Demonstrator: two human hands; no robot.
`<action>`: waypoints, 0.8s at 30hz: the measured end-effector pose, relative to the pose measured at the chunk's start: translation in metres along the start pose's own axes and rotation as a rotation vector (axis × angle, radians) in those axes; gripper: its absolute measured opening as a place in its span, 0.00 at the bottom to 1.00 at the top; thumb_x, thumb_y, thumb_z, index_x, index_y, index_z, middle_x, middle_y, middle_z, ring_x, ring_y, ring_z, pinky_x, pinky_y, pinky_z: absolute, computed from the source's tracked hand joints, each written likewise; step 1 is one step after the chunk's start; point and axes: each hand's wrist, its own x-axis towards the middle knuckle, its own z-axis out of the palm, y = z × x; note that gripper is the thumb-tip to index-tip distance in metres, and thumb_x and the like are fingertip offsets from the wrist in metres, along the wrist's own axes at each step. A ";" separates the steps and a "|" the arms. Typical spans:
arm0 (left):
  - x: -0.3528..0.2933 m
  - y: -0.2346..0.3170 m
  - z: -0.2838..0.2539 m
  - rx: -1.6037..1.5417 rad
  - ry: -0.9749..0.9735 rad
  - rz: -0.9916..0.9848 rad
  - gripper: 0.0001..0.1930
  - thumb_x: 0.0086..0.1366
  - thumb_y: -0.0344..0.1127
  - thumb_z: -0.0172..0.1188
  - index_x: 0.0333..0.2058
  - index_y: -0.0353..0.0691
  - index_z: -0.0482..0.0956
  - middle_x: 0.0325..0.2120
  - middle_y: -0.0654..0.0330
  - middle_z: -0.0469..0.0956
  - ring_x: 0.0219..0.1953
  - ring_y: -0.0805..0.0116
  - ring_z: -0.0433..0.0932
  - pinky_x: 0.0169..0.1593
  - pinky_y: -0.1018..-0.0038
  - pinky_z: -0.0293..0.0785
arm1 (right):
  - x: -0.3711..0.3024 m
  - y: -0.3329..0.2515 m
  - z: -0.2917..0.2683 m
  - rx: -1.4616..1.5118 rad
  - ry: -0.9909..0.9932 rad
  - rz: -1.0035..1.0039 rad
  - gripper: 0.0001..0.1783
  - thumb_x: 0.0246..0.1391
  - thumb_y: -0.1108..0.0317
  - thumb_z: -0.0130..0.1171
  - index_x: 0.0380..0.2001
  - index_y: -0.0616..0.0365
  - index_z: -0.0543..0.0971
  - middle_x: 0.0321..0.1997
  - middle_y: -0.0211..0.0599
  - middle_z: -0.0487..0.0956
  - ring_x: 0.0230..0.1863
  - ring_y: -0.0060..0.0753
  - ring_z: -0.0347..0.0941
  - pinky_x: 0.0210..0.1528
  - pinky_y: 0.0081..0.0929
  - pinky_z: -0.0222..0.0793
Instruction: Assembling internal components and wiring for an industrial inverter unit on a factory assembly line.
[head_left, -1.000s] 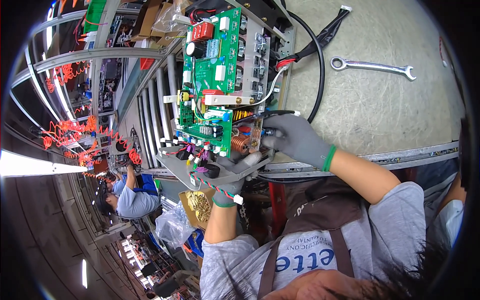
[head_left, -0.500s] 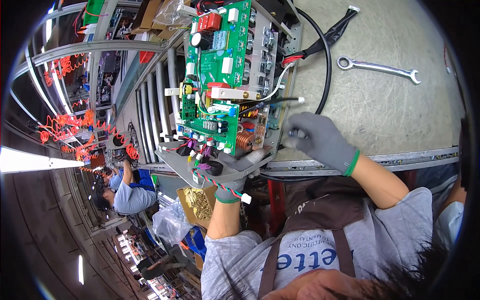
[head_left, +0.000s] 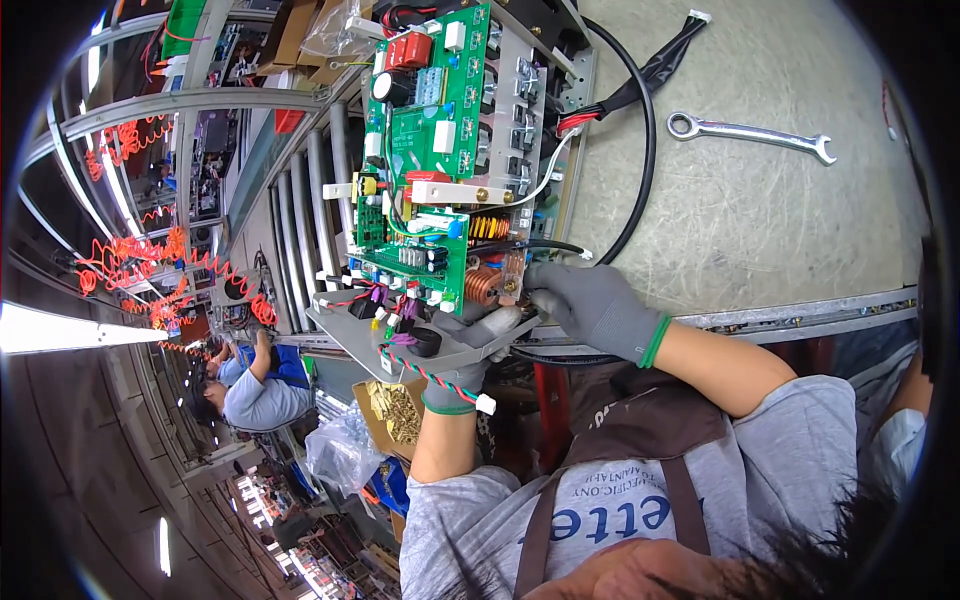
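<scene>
An open metal chassis [head_left: 365,338] carries a green circuit board [head_left: 430,165] with capacitors, red blocks and white connectors. My left hand [head_left: 470,330], in a grey glove, reaches in at the chassis' near end, its fingers closed on the grey metal panel beside a copper coil [head_left: 484,285]. My right hand [head_left: 598,308], gloved alike, is at the chassis' near right corner. Its fingertips are pinched together next to the coil, and whatever lies between them is hidden. A twisted red-and-green cable [head_left: 440,376] with a white plug hangs over the panel near my left wrist.
A combination wrench [head_left: 750,136] lies on the worktable [head_left: 720,225], right of a looped black cable [head_left: 652,150]. Metal rollers [head_left: 297,215] run left of the chassis. An open carton of brass-coloured parts [head_left: 395,412] stands below it. Another person [head_left: 262,390] works farther left.
My right hand has moved left from beside the chassis to its corner, near my left fingers. The small dark metal piece that showed in its fingers is now out of sight.
</scene>
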 end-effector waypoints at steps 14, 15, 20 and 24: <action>-0.004 -0.008 0.017 -0.012 0.210 0.043 0.10 0.53 0.35 0.67 0.22 0.32 0.81 0.10 0.62 0.72 0.11 0.78 0.66 0.16 0.80 0.57 | 0.005 0.012 -0.005 -0.079 -0.143 -0.078 0.09 0.51 0.65 0.59 0.37 0.49 0.77 0.25 0.38 0.76 0.30 0.46 0.74 0.31 0.41 0.70; -0.006 -0.008 0.018 -0.017 0.249 0.037 0.11 0.53 0.34 0.67 0.20 0.32 0.80 0.09 0.63 0.71 0.10 0.77 0.66 0.16 0.80 0.57 | 0.005 0.011 -0.003 -0.078 -0.145 -0.078 0.09 0.51 0.65 0.59 0.37 0.49 0.77 0.25 0.38 0.76 0.30 0.46 0.74 0.31 0.41 0.70; -0.008 -0.019 0.023 -0.155 0.272 0.129 0.10 0.55 0.33 0.62 0.22 0.32 0.77 0.08 0.64 0.68 0.08 0.78 0.63 0.13 0.82 0.55 | 0.015 0.005 -0.013 -0.176 -0.230 -0.186 0.07 0.52 0.64 0.55 0.34 0.50 0.75 0.22 0.42 0.77 0.26 0.49 0.77 0.28 0.44 0.71; -0.007 -0.025 0.033 -0.272 0.380 0.150 0.10 0.58 0.35 0.58 0.24 0.33 0.75 0.07 0.66 0.65 0.06 0.79 0.60 0.11 0.83 0.53 | 0.024 0.008 -0.013 -0.240 -0.315 -0.233 0.07 0.51 0.64 0.55 0.34 0.50 0.76 0.21 0.42 0.77 0.25 0.49 0.77 0.29 0.44 0.71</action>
